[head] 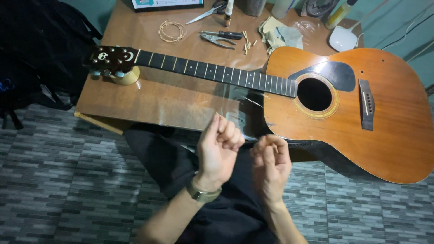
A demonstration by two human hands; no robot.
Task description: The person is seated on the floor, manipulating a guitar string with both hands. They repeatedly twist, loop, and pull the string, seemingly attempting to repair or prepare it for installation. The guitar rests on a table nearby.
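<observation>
An acoustic guitar point(361, 113) lies flat across the wooden table point(181, 99), with its dark headstock point(110, 58) to the left on a round rest and no strings showing over the soundhole. Both my hands hover at the table's near edge, just in front of the guitar's body. My left hand point(220, 147), with a watch on its wrist, has its fingers curled and pinched, and a thin pale string end point(216, 114) sticks up from them. My right hand point(271, 162) is blurred, its fingers curled shut close beside the left. Nothing shows in it.
At the back of the table lie a coiled string point(172, 30), pliers point(217, 41), a screwdriver point(224, 34), scissors point(210, 11), several small pegs point(247, 41), a cloth point(280, 36) and bottles. A black bag point(40, 49) stands at the left on the tiled floor.
</observation>
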